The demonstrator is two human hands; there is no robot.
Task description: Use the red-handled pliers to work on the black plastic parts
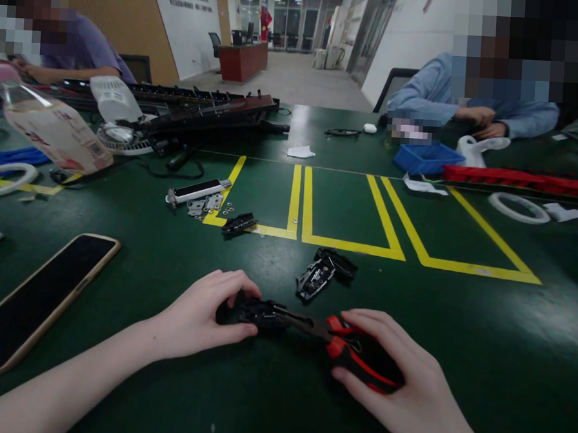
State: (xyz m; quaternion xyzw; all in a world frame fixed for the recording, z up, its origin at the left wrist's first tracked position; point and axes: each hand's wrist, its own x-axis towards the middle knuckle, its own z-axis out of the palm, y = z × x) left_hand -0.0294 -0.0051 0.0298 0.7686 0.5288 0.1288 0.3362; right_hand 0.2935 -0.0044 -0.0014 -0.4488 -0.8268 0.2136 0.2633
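Note:
My left hand (201, 315) pins a small black plastic part (259, 315) against the green table (480, 356). My right hand (396, 384) grips the red-and-black handles of a pair of pliers (345, 348), whose jaws reach left into that part. Just beyond lies another black part (322, 273) with a metal inside face. A third black piece (239, 223) rests on a yellow tape line farther back.
A phone (37, 297) lies face up at the left. A white-and-black bar (198, 190) with small metal plates (205, 205) sits behind. Two other people sit at the far left and far right. A blue tray (425, 160) and red strip (518, 179) lie at back right.

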